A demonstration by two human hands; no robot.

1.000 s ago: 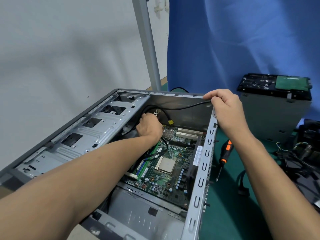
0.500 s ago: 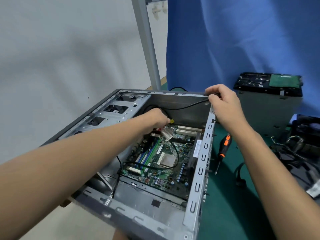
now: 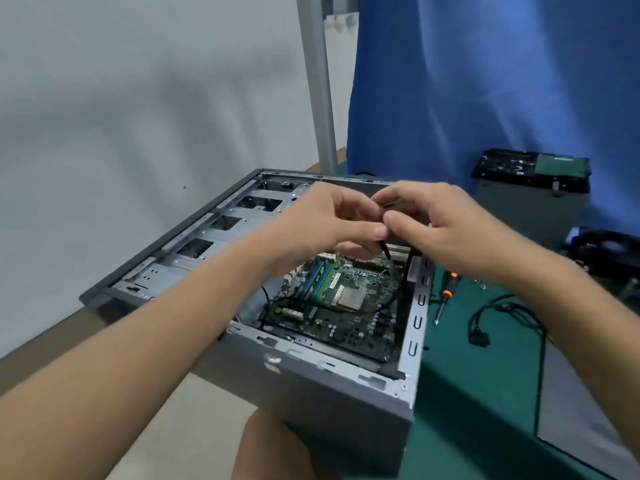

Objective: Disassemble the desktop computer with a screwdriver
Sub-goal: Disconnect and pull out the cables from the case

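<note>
The open grey computer case lies on its side at the table's left edge, its green motherboard exposed inside. Above the case's far end my left hand and my right hand meet, both pinching a thin black cable that hangs down toward the board. The orange-and-black screwdriver lies untouched on the green mat just right of the case.
A grey box with a hard drive on top stands at the back right. Loose black cables with a connector and dark removed parts lie on the green mat to the right. A blue curtain and a metal post stand behind.
My left hand rose out of the case and my right hand left the case's rear corner; they now meet above the case on the black cable. The view shifted back, showing the case's near wall.
</note>
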